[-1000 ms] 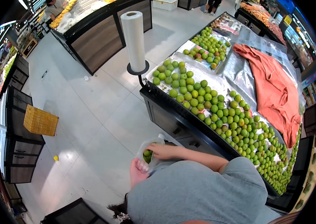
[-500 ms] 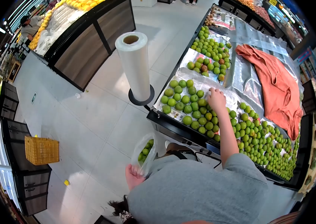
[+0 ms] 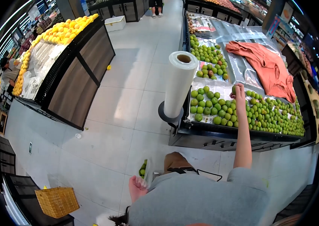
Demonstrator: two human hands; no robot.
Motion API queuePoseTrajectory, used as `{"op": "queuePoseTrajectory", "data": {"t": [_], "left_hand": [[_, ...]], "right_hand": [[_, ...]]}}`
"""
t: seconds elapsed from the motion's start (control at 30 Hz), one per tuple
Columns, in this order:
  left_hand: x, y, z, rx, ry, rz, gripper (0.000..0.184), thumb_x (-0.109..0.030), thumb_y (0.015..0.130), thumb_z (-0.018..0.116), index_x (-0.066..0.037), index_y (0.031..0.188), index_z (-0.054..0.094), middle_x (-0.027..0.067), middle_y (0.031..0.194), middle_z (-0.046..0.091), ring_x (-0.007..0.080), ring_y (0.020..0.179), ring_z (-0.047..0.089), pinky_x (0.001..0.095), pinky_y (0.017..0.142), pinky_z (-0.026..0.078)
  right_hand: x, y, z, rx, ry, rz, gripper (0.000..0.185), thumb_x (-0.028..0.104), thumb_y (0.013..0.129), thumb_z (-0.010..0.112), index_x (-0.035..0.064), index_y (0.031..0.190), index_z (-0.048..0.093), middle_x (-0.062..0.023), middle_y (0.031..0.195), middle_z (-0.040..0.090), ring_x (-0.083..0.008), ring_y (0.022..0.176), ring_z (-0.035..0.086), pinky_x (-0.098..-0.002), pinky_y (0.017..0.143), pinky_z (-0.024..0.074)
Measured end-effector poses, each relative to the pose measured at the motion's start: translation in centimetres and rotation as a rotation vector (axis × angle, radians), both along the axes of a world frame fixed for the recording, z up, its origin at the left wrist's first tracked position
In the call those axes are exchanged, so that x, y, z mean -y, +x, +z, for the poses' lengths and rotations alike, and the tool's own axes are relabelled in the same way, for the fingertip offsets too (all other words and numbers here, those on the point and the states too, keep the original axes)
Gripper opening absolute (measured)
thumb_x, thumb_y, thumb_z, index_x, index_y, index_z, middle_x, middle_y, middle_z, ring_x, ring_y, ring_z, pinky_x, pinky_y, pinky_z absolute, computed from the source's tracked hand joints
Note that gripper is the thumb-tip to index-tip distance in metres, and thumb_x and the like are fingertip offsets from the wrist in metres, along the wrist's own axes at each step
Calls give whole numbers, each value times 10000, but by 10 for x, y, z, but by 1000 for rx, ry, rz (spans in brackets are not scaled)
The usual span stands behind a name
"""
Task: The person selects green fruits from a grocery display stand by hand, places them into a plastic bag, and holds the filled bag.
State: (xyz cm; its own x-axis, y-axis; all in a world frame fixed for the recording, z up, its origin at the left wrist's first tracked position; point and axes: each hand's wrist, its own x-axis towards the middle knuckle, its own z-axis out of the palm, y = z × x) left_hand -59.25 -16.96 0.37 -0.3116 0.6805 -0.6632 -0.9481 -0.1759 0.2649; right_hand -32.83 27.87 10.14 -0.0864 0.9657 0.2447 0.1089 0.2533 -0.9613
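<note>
My left hand (image 3: 138,187) is closed on the neck of a clear plastic bag (image 3: 149,171), low at my left side. Several round green fruits (image 3: 143,168) lie inside the bag. Over the fruit stand, my right arm is stretched out and my right hand (image 3: 238,94) pinches a single green fruit (image 3: 234,90). Below and around that hand, rows of similar green fruits (image 3: 214,101) rest on paper sheets, a few of them brownish. The right fingertips are partly hidden behind the hand.
A plastic bag roll (image 3: 178,83) stands upright on a post by the stand's corner. A coral cloth (image 3: 261,64) lies on the stand. Left are a yellow fruit display (image 3: 63,32) and a wicker basket (image 3: 57,202). People (image 3: 10,73) are farther off.
My view has swung left and up. My right hand, which was down among the fruits, now has one green fruit lifted in its fingers. The left hand still holds the bag.
</note>
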Motion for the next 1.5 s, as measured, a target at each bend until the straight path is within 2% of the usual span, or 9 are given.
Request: {"op": "queuePoseTrajectory", "data": {"t": [0.2,0.3,0.43,0.53,0.73,0.87,1.13,1.23,1.5], "left_hand": [[2,-61,-5,81,-40,26,363,-202,881,431,-146,565,260,-28,489,194,104,410,170,272,400,157],[-9,-90,0,65,-45,102,359,-207,892,423,-143,581,256,-26,511,213,101,435,203,275,417,180],[-9,-139,2,151,35,245,349,-203,901,414,-143,593,261,-26,520,217,99,447,220,275,432,204],[-34,-179,30,93,-100,243,345,-203,908,411,-141,600,270,-26,528,222,97,450,230,270,435,213],[-104,-256,42,8,-60,103,333,-220,914,413,-139,610,302,-40,530,217,89,439,233,258,421,207],[-147,-303,49,-20,3,-109,330,-222,920,401,-141,613,312,-41,523,219,84,432,224,250,415,202],[-264,-433,37,28,51,-654,345,-210,922,408,-142,607,284,-37,525,242,80,448,225,248,433,205],[-308,-475,46,53,42,-777,355,-206,924,408,-139,601,279,-33,521,241,82,443,225,249,431,208],[-417,-522,38,66,101,-1069,360,-205,921,409,-139,585,297,-33,511,237,85,440,219,250,421,209]], "right_hand": [[178,-148,65,-857,-458,1025,299,373,939,407,114,1086,386,-104,902,455,-123,604,489,-217,497,434],[208,-233,49,-933,-937,1339,354,266,911,501,59,1172,379,-152,1168,429,-332,1125,490,-283,876,480],[203,-322,35,-985,-1165,1337,537,35,829,475,38,1339,309,-199,1414,224,-371,1331,181,-326,1053,315],[186,-370,32,-976,-1185,1351,525,56,844,464,25,1341,299,-197,1413,223,-344,1345,164,-320,1055,309],[139,-432,-21,-354,-1085,1295,302,199,909,467,41,1167,455,-84,975,565,-186,914,587,-262,815,467],[139,-476,-77,194,-701,1176,217,226,881,545,42,996,540,-6,774,540,-64,694,497,-222,646,436],[76,-556,-108,643,233,682,394,420,793,589,33,863,599,-147,824,588,-305,808,552,-395,712,453],[62,-582,-105,997,-220,834,531,508,821,506,-9,781,622,-195,850,612,-354,781,585,-439,693,466],[38,-578,-104,613,-597,344,414,396,849,518,31,1041,554,-170,856,625,-336,806,593,-414,694,454]]}}
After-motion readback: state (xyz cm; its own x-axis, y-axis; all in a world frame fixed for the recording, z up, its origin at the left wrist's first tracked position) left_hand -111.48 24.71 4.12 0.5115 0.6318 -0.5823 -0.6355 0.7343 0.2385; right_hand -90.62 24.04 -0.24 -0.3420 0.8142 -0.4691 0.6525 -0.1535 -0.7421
